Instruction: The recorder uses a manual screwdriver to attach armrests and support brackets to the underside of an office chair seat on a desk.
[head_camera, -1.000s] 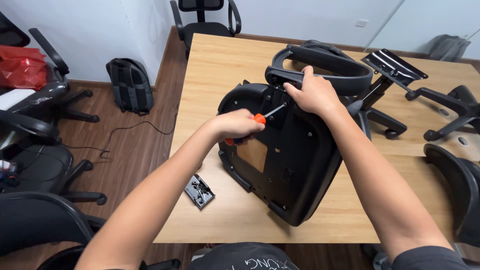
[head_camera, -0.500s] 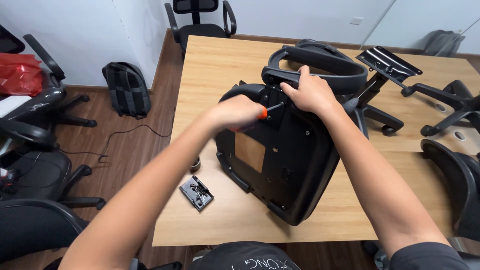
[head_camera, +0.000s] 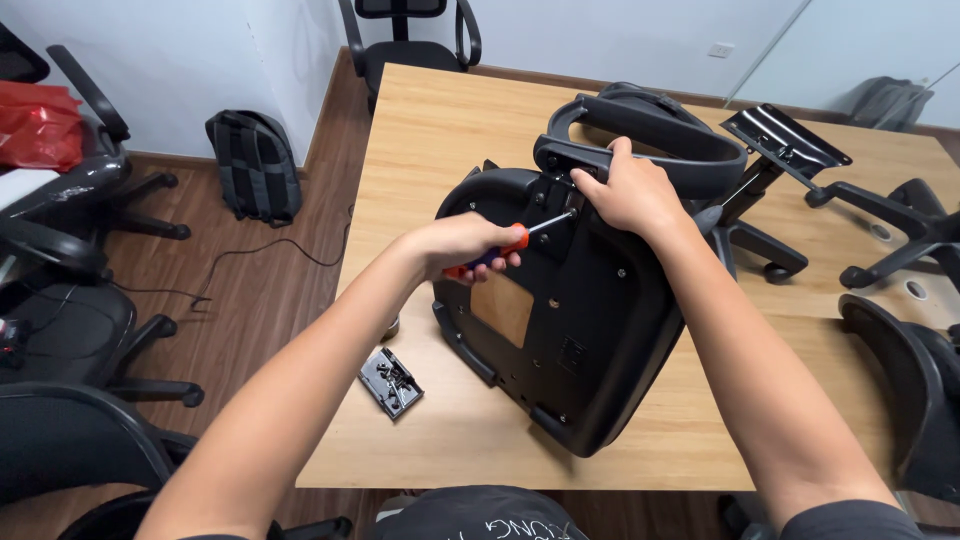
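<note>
1. Here the black chair seat (head_camera: 580, 320) lies underside up on the wooden desk (head_camera: 440, 150), so its screw holes face the person.
2. The left hand (head_camera: 465, 245) is closed around the orange-handled screwdriver (head_camera: 515, 240), its shaft angled up toward the armrest bracket, apparently to reach a screw there.
3. The right hand (head_camera: 630, 190) is curled over the black armrest (head_camera: 640, 130), seemingly steadying it against the seat.
4. A small tray of hardware (head_camera: 392, 381) sits near the desk's left edge, within easy reach.
5. The chair's star base (head_camera: 770, 190) lies beyond, out of the way.
</note>
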